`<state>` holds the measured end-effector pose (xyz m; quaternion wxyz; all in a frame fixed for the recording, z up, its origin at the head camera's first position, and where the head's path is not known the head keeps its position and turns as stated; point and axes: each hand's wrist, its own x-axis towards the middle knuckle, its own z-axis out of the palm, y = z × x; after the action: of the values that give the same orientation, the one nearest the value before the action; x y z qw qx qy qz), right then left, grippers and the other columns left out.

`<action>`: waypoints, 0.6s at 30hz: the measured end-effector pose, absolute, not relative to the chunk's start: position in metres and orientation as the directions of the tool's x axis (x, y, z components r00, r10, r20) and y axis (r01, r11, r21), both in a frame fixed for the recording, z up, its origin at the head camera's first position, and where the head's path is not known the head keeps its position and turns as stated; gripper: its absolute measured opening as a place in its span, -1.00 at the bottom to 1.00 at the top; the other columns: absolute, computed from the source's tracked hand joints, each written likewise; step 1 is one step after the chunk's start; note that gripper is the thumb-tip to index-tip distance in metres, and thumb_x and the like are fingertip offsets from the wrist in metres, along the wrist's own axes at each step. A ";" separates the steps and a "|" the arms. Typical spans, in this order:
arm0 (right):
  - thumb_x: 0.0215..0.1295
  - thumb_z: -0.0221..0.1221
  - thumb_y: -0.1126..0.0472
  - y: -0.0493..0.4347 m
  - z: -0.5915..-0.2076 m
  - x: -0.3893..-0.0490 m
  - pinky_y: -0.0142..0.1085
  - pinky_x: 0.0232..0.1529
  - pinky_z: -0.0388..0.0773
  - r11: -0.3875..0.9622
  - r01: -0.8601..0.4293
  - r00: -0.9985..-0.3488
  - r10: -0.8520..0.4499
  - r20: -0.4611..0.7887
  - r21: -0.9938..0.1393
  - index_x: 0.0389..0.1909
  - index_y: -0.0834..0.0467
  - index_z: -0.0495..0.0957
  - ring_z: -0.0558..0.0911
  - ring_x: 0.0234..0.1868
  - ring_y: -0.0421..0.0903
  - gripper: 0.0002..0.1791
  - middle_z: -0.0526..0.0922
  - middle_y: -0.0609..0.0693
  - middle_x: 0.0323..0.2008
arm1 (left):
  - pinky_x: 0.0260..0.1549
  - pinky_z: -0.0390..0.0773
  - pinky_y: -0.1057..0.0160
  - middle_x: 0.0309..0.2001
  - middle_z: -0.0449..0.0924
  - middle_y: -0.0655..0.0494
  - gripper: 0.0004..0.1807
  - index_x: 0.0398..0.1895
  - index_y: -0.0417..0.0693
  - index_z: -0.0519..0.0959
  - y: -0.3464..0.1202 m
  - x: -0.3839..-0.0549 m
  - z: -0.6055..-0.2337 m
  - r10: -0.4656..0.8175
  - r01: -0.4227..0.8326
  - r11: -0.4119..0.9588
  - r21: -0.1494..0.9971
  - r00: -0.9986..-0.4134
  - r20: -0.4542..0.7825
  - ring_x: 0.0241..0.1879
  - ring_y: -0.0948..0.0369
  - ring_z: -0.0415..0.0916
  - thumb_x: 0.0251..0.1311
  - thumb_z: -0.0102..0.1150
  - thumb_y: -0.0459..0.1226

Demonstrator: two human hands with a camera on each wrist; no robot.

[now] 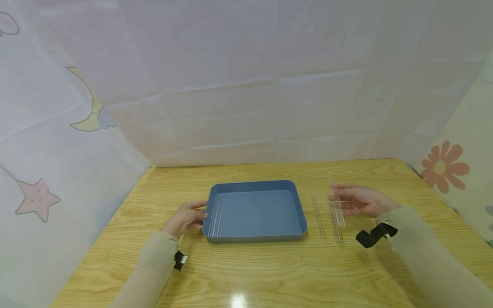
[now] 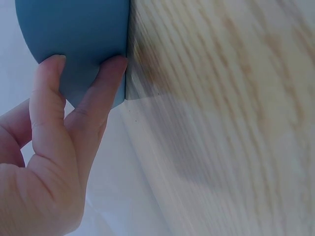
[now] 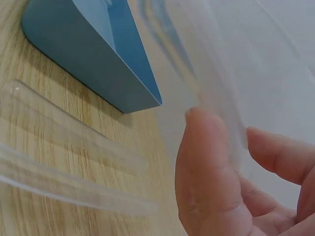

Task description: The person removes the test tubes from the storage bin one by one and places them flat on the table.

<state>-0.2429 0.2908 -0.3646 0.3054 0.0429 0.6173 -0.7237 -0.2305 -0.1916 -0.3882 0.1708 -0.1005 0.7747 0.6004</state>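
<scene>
A shallow blue tray (image 1: 257, 238) stands on the table with clear test tubes (image 1: 216, 216) lying side by side along its left end. My left hand (image 1: 186, 219) is at the tray's left side; in the left wrist view its fingertips rest against the outside of the blue wall (image 2: 83, 29). To the right of the tray, my right hand (image 1: 358, 201) pinches a clear test tube (image 1: 339, 214) between thumb and fingers, its rounded end toward me. Two more test tubes lie on the table between the tray and that hand, one nearer the tray (image 1: 318, 218) and another (image 1: 334, 224) beside the held one.
The wood-grain table (image 1: 246, 273) runs back to a pale hanging sheet (image 1: 269, 107). Printed sheets (image 1: 50, 149) also hang at the left and right sides. A black strap mount (image 1: 371, 236) sits at my right wrist.
</scene>
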 end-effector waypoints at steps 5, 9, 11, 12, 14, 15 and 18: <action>0.50 0.02 0.18 0.297 -0.368 -0.242 -0.25 -0.17 0.65 -0.100 0.517 -0.803 -0.400 -0.441 -0.850 0.12 -0.05 0.28 0.64 -0.15 -0.11 -0.74 0.65 -0.07 -0.18 | -0.57 0.62 0.34 0.14 0.44 -0.42 -0.40 0.42 -0.30 0.24 -0.192 -0.229 -0.388 0.051 -0.358 0.272 0.893 -0.921 -0.385 -0.44 0.20 0.62 0.30 0.02 -0.56; 0.48 0.05 0.19 0.301 -0.369 -0.241 -0.25 -0.17 0.65 -0.082 0.498 -0.809 -0.402 -0.429 -0.863 0.03 -0.07 0.37 0.63 -0.15 -0.12 -0.82 0.64 -0.08 -0.15 | -0.57 0.61 0.34 0.00 0.56 -0.33 -0.41 0.42 -0.29 0.24 -0.193 -0.229 -0.387 0.052 -0.361 0.279 0.890 -0.920 -0.389 -0.44 0.19 0.62 0.31 0.03 -0.54; 0.49 0.04 0.16 0.303 -0.370 -0.240 -0.25 -0.15 0.64 -0.043 0.482 -0.814 -0.392 -0.429 -0.875 0.15 -0.04 0.33 0.62 -0.13 -0.14 -0.72 0.63 -0.10 -0.14 | -0.58 0.61 0.34 -0.05 0.58 -0.28 -0.40 0.42 -0.28 0.24 -0.193 -0.228 -0.386 0.056 -0.361 0.279 0.890 -0.919 -0.390 -0.44 0.19 0.62 0.31 0.04 -0.53; 0.49 0.04 0.15 0.303 -0.370 -0.239 -0.26 -0.15 0.63 -0.027 0.476 -0.815 -0.387 -0.430 -0.879 0.22 0.00 0.28 0.62 -0.13 -0.15 -0.66 0.63 -0.11 -0.14 | -0.57 0.61 0.34 -0.06 0.59 -0.27 -0.40 0.42 -0.28 0.24 -0.193 -0.228 -0.386 0.057 -0.361 0.278 0.890 -0.919 -0.390 -0.44 0.19 0.62 0.31 0.04 -0.53; 0.50 0.03 0.14 0.305 -0.370 -0.239 -0.25 -0.13 0.63 -0.008 0.472 -0.817 -0.380 -0.434 -0.881 0.32 0.06 0.14 0.61 -0.11 -0.16 -0.53 0.62 -0.12 -0.13 | -0.57 0.61 0.34 -0.09 0.60 -0.25 -0.40 0.42 -0.29 0.24 -0.193 -0.228 -0.386 0.058 -0.360 0.276 0.891 -0.919 -0.390 -0.43 0.18 0.62 0.31 0.04 -0.54; 0.50 0.03 0.13 0.306 -0.371 -0.238 -0.25 -0.12 0.62 0.003 0.470 -0.817 -0.376 -0.436 -0.883 0.37 0.09 0.09 0.60 -0.11 -0.16 -0.47 0.61 -0.13 -0.13 | -0.57 0.61 0.34 -0.10 0.61 -0.24 -0.41 0.42 -0.29 0.24 -0.193 -0.228 -0.386 0.058 -0.361 0.276 0.891 -0.919 -0.390 -0.43 0.18 0.62 0.31 0.04 -0.54; 0.51 0.01 0.13 0.309 -0.372 -0.238 -0.23 -0.11 0.62 0.011 0.470 -0.817 -0.373 -0.440 -0.882 0.48 0.18 -0.07 0.60 -0.10 -0.16 -0.33 0.60 -0.14 -0.14 | -0.57 0.61 0.35 -0.12 0.62 -0.21 -0.41 0.42 -0.29 0.25 -0.193 -0.228 -0.386 0.056 -0.361 0.274 0.891 -0.919 -0.390 -0.43 0.19 0.62 0.31 0.03 -0.54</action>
<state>-0.2381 0.3086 -0.3723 0.3001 0.0378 0.6445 -0.7023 -0.2285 -0.1926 -0.3858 0.1754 -0.0979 0.7788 0.5943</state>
